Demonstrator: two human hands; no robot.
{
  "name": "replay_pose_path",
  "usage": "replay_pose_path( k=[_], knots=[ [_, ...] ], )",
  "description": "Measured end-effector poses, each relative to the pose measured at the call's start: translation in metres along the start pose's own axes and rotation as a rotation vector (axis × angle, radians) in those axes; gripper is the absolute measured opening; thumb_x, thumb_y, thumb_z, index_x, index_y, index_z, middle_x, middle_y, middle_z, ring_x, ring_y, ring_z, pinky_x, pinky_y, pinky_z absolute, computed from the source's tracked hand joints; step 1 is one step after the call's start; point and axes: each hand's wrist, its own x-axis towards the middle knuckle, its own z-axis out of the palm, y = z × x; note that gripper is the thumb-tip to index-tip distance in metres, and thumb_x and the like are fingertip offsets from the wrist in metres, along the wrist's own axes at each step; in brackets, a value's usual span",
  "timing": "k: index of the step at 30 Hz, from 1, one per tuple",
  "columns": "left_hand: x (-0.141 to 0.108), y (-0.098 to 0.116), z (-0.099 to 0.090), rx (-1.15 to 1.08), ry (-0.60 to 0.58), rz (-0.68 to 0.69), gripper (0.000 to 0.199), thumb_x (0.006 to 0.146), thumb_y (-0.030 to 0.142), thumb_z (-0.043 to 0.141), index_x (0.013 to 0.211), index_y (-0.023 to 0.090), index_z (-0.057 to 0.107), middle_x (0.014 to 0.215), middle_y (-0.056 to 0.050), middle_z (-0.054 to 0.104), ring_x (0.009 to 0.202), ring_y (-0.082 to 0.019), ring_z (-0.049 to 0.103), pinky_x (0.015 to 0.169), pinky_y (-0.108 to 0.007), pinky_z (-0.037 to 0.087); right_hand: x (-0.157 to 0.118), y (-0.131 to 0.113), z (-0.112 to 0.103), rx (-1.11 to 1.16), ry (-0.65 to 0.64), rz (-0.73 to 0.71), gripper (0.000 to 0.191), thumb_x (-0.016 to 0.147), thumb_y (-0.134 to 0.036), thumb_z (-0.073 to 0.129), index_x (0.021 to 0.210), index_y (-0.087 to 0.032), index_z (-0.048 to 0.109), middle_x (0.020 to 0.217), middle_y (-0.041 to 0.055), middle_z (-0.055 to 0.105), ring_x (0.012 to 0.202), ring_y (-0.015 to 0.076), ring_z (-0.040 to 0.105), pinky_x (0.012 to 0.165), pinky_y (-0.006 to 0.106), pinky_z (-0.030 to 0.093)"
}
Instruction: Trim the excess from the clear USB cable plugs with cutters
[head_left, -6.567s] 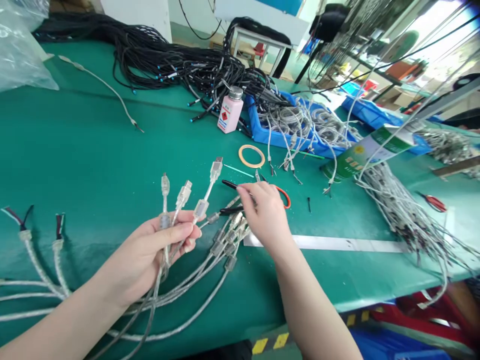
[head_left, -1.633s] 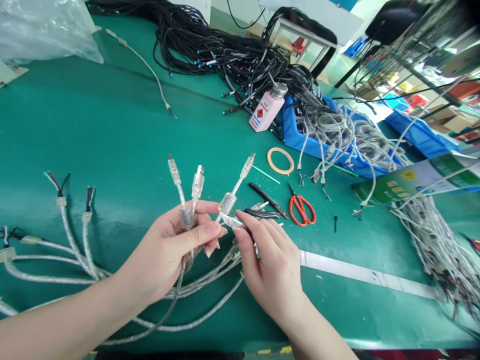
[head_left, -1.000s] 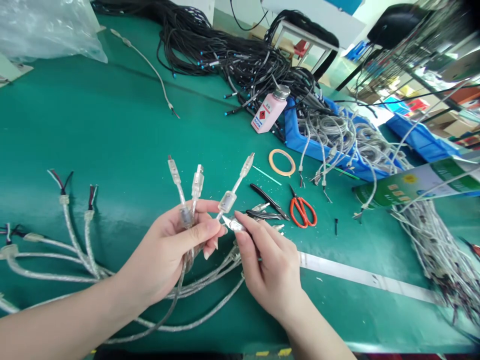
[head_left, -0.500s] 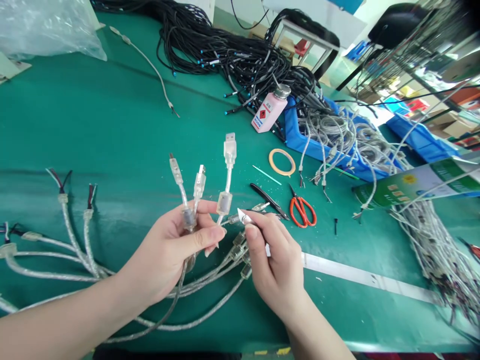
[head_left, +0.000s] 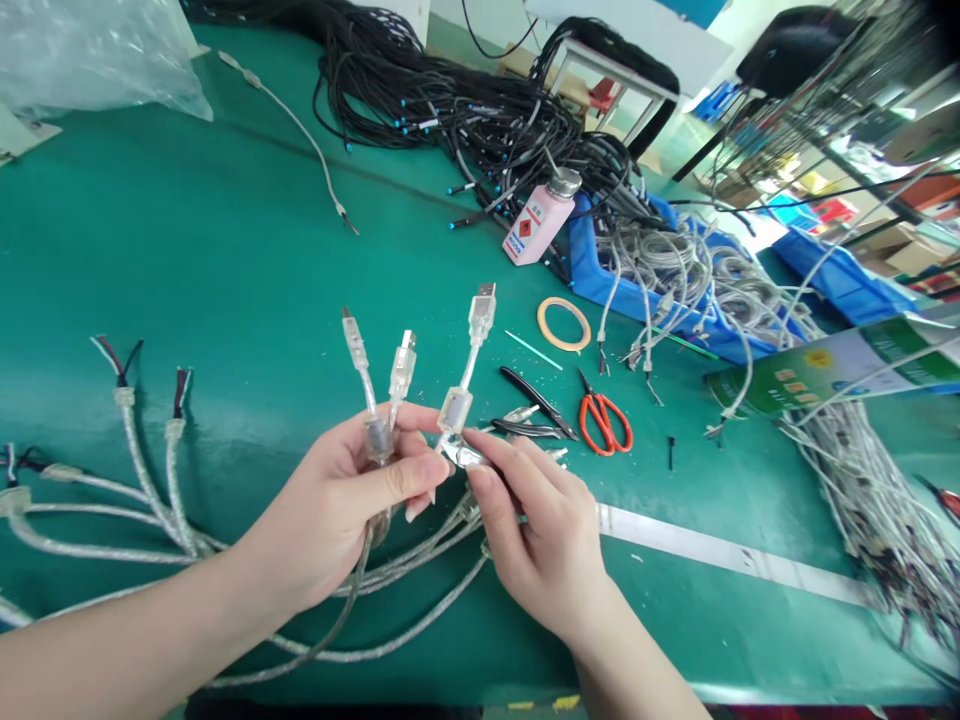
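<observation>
My left hand (head_left: 375,480) is closed around clear-jacketed USB cables (head_left: 472,362) whose metal plugs point up and away, each with a clear block moulded on below the plug. One of them, the right-hand cable, leans to the right. Pinched in my right hand (head_left: 544,525) is a small pointed blade (head_left: 463,454), pale and shiny. Its tip lies against the right-hand cable just below the block, close to my left fingertips. Fingers hide its rear part. More clear cables (head_left: 420,570) run beneath both hands.
Black-handled cutters (head_left: 536,400), red-handled scissors (head_left: 604,420) and a tape roll (head_left: 564,324) lie right of centre. Behind them stand a pink bottle (head_left: 536,222) and a blue bin (head_left: 589,262) of coiled cables. Black cables (head_left: 420,90) heap at the back; stripped ends (head_left: 124,370) lie left.
My right hand has moved slightly left, bringing the blade from beside the right-hand cable onto it. That cable's plug has tilted right and a little lower. The left hand stays put.
</observation>
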Motion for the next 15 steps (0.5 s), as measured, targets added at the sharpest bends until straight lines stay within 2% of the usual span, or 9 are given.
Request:
replay_pose_path(
  k=[9,15],
  knots=[
    [0.0004,0.0010,0.0011,-0.010,-0.028,-0.015,0.013,0.074,0.019,0.082,0.084,0.023,0.076,0.061,0.005,0.062,0.056,-0.007,0.059,0.053,-0.015,0.046,0.0011,0.0005,-0.0013,-0.023,0.014,0.010,0.027,0.097,-0.020,0.049,0.113,-0.005,0.065,0.077,0.0064,0.062,0.066,0.0147,0.056,0.057,0.029,0.043],
    [-0.0001,0.0029,0.0026,-0.064,-0.005,-0.055,0.013,0.071,0.017,0.084,0.082,0.021,0.076,0.060,0.004,0.064,0.055,-0.007,0.059,0.051,-0.014,0.047,0.0011,0.0016,0.0006,-0.066,0.040,-0.002,0.025,0.096,-0.020,0.051,0.113,-0.008,0.064,0.077,0.0060,0.063,0.066,0.0151,0.056,0.057,0.029,0.044]
  ],
)
